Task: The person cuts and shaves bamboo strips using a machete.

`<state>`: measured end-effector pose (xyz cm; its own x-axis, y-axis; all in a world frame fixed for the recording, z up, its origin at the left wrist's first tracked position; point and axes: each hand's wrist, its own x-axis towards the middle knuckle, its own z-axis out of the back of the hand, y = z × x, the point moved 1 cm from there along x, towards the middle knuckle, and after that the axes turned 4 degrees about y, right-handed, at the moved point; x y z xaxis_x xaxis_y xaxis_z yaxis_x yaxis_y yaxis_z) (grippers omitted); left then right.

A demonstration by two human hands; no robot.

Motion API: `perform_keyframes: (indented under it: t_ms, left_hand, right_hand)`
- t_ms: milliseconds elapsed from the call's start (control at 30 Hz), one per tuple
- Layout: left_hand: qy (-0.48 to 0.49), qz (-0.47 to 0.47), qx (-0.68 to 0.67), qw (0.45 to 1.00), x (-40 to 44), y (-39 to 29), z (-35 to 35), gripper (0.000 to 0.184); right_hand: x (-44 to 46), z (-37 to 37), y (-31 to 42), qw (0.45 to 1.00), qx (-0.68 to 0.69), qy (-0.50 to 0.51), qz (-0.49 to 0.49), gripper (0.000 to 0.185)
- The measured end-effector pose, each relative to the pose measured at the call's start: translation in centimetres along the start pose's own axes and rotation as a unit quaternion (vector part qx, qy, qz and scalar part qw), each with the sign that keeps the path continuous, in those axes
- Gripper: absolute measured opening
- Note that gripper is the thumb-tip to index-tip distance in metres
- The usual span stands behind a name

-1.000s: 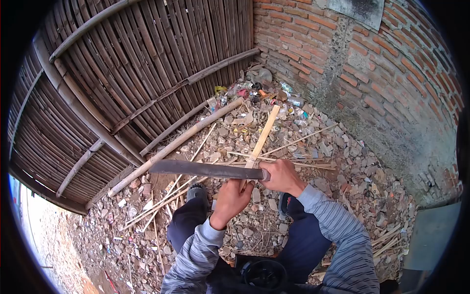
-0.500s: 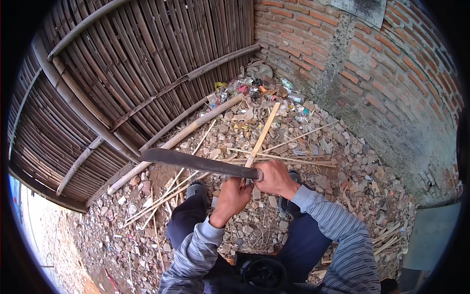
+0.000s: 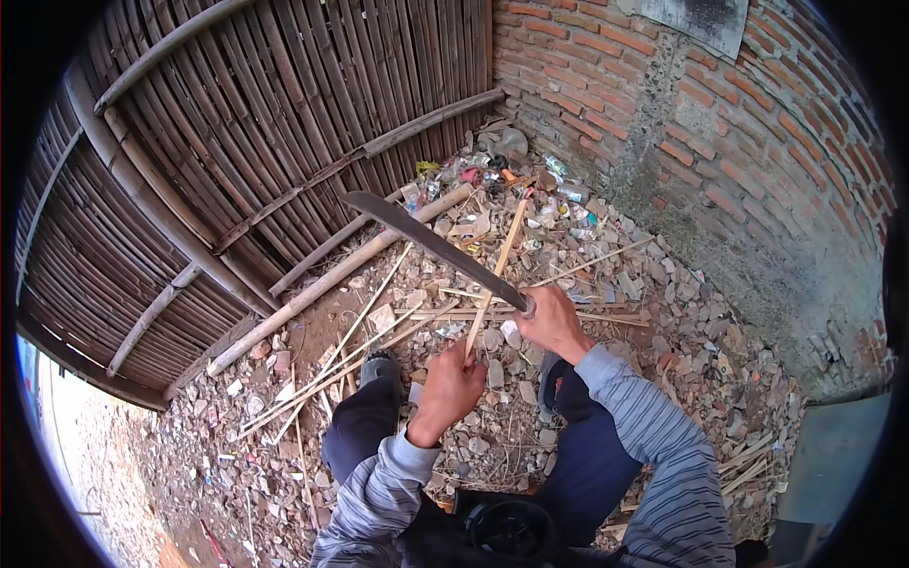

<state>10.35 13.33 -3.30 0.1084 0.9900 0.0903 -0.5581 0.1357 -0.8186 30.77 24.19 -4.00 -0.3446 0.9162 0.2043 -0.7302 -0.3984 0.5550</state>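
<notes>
My left hand (image 3: 449,390) is closed around the lower end of a pale bamboo strip (image 3: 504,254), which points up and slightly right. To its upper right, my right hand (image 3: 552,322) grips the handle of a long dark machete (image 3: 437,244). The blade slants up and left from that hand, passing over the strip, with its tip near the woven wall. Whether blade and strip touch cannot be told.
A bamboo pole (image 3: 350,268) lies along the dark slatted wall (image 3: 312,104). Thin strips (image 3: 327,379) are scattered over the rubble (image 3: 511,445). A brick wall (image 3: 729,142) stands at right, and litter (image 3: 511,172) is heaped in the corner.
The machete has swung from nearly level to a steeper slant, its tip rising away from the left. My right hand has shifted slightly right, apart from my left hand. The strip has turned slightly edge-on.
</notes>
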Motion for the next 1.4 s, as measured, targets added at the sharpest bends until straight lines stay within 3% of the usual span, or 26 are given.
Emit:
perform_keyframes:
  t_ms: [67, 200, 300, 367, 400, 567, 633, 667, 767, 967, 1033, 1100, 1167, 1400]
  left_hand:
    - [-0.014, -0.011, 0.006, 1.0, 0.1, 0.7, -1.1, 0.024]
    - [-0.018, -0.016, 0.003, 1.0, 0.3, 0.8, -1.6, 0.026]
    - [-0.005, -0.004, -0.007, 1.0, 0.4, 0.1, -1.3, 0.027]
    - [0.001, 0.002, -0.015, 1.0, 0.6, -0.1, -1.5, 0.026]
    - [-0.012, -0.009, -0.028, 1.0, 0.6, 0.0, -1.7, 0.029]
    - [-0.035, -0.011, -0.012, 0.999, 0.0, 0.4, -1.7, 0.026]
    - [-0.051, -0.016, 0.031, 0.998, -0.5, 0.5, -1.4, 0.022]
    - [-0.051, -0.016, 0.031, 0.998, -0.6, 0.5, -1.2, 0.022]
    - [-0.06, -0.008, 0.042, 0.997, -0.9, 0.5, -1.1, 0.021]
    - [-0.01, -0.016, -0.028, 0.999, -0.2, 0.1, -1.0, 0.029]
    - [0.054, 0.066, -0.167, 0.982, 0.2, 0.6, -1.2, 0.031]
    - [0.067, 0.063, -0.198, 0.976, 0.3, 0.3, -0.9, 0.03]
    - [0.112, 0.164, -0.377, 0.905, 0.3, -0.4, -0.4, 0.03]
    - [0.196, 0.184, -0.411, 0.871, 0.7, -0.3, 0.5, 0.027]
  right_hand:
    - [0.1, 0.3, -1.2, 0.999, 0.012, -0.043, -0.023, 0.017]
    - [-0.1, 0.7, -1.0, 0.999, 0.001, -0.028, -0.025, 0.017]
    - [-1.4, -0.4, 0.0, 0.997, -0.006, -0.061, 0.053, 0.017]
    - [-2.1, -0.2, 2.0, 0.999, -0.018, 0.041, 0.02, 0.018]
    - [-2.3, 0.3, 3.1, 0.997, -0.019, 0.04, 0.06, 0.02]
    - [-2.0, -0.9, 2.7, 0.996, -0.013, 0.05, 0.073, 0.018]
    - [-0.6, -1.1, 0.8, 0.998, -0.016, 0.019, 0.056, 0.018]
    - [-0.1, 0.6, 1.3, 0.999, 0.018, 0.031, -0.013, 0.02]
    - [1.2, 1.0, -1.7, 0.994, 0.064, -0.023, -0.085, 0.023]
    - [0.2, 1.1, -1.3, 0.997, 0.057, -0.047, -0.018, 0.021]
    - [-0.1, 1.4, -0.5, 0.998, 0.055, -0.026, 0.002, 0.019]
    - [-0.7, 1.3, 0.0, 0.997, 0.041, -0.029, 0.055, 0.02]
    - [-0.9, 1.3, 0.3, 0.997, 0.037, -0.018, 0.063, 0.019]
    - [-1.7, 0.8, 1.1, 0.996, -0.012, 0.004, 0.088, 0.024]
